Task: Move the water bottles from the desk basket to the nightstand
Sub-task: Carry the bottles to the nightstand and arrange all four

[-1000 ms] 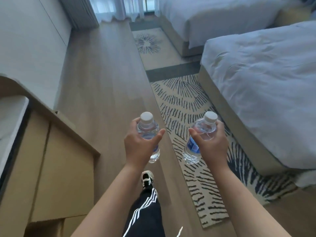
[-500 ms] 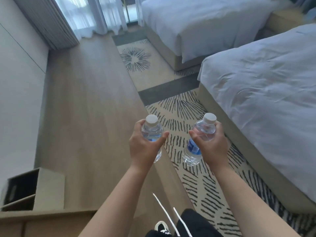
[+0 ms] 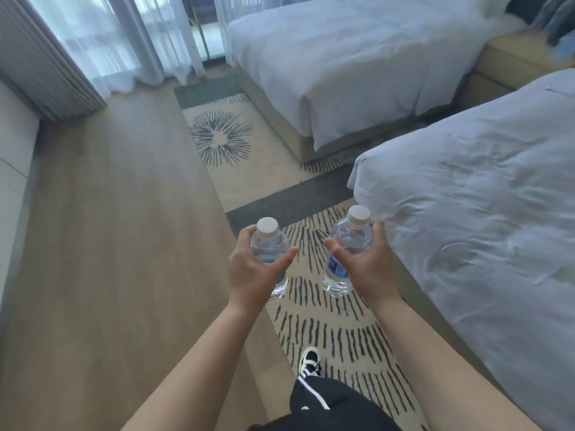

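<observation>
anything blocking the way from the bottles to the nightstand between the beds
Nothing visible on the floor path. The near bed lies between the bottles and the nightstand, so the route goes around its foot, along the rug, into the gap between the beds.

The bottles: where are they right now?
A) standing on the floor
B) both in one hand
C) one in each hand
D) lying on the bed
C: the left hand grips one capped bottle and the right hand grips the other bottle, both held up above the patterned rug.
</observation>
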